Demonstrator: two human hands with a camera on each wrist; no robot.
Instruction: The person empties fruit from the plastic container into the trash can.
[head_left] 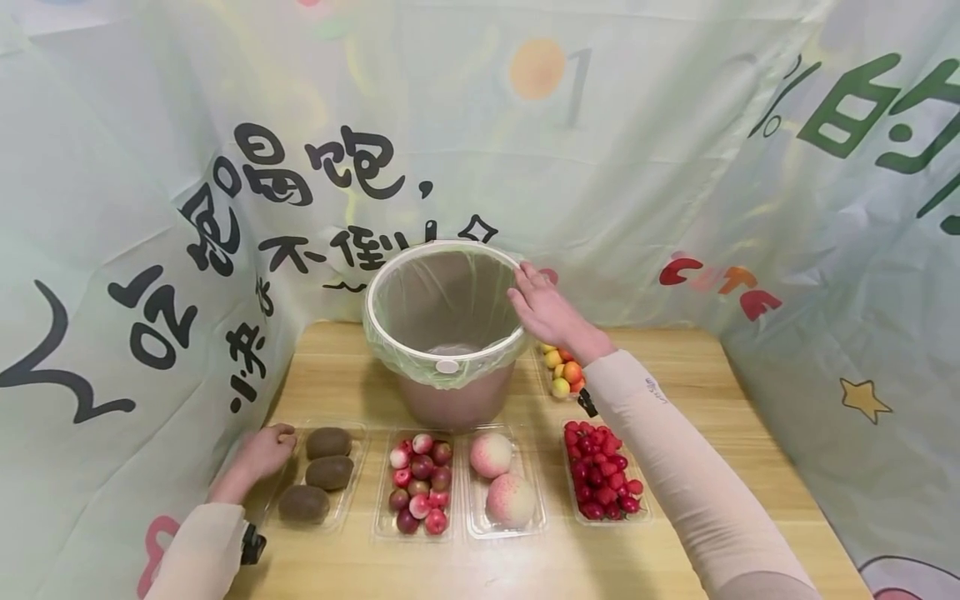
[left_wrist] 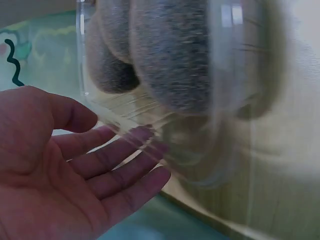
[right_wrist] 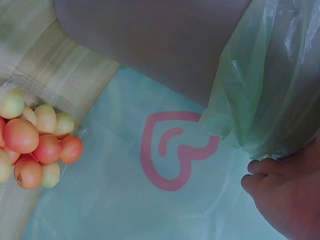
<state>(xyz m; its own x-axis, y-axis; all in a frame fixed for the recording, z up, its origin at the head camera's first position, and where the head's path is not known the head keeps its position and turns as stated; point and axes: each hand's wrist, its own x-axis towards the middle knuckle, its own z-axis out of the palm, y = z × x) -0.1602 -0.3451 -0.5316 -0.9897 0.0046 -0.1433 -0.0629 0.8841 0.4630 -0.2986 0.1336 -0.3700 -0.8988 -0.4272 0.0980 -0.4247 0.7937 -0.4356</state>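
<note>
A person's right hand (head_left: 545, 312) rests with straight fingers on the right rim of a bin (head_left: 447, 333) lined with a green bag (head_left: 420, 292), which stands at the back of a wooden table (head_left: 697, 375). The left hand (head_left: 262, 452) touches the left edge of a clear tray of kiwis (head_left: 318, 475). Beside it in a row lie trays of small red fruits (head_left: 418, 483), peaches (head_left: 502, 487) and cherries (head_left: 600, 471). A tray of yellow and orange fruits (head_left: 562, 371) sits behind, under the right wrist. Printed cloth (head_left: 225, 208) hangs all round.
</note>
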